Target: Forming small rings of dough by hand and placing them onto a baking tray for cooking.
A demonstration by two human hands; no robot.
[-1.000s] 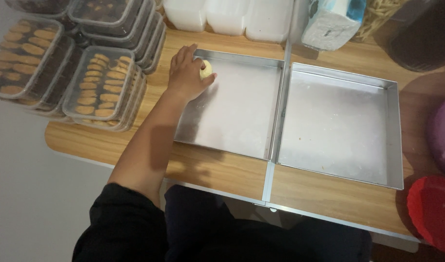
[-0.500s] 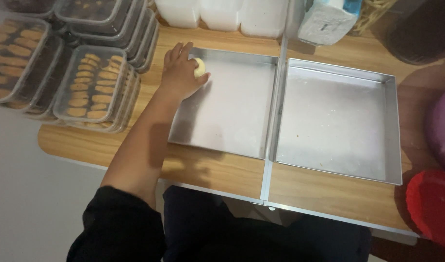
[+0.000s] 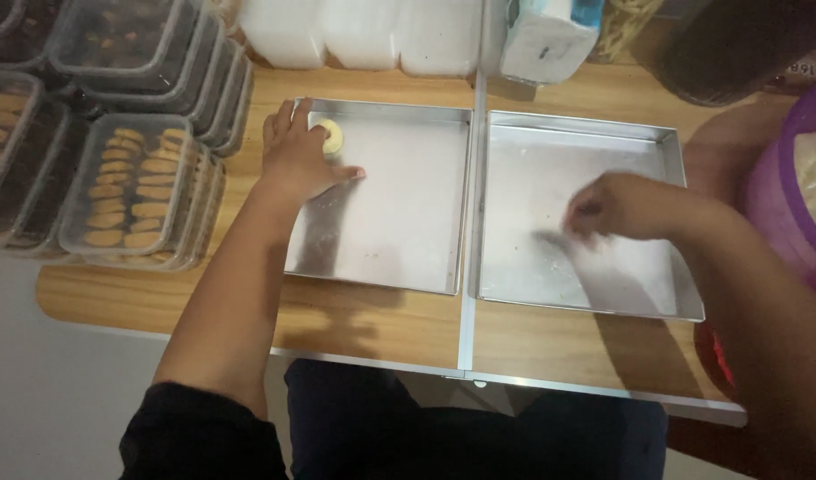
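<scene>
The wooden counter (image 3: 372,324) carries two shallow metal trays side by side, left tray (image 3: 399,222) and right tray (image 3: 550,160), a metal strip between them. Clear lidded tubs of biscuits (image 3: 128,191) are stacked at far left, white tubs (image 3: 354,36) along the far edge, a purple bowl (image 3: 786,191) at right. The left hand (image 3: 297,160) presses a pale dough piece (image 3: 330,136) into the left tray's far-left corner. The right hand (image 3: 617,206), fingers pinched together and blurred, hovers over the right tray.
</scene>
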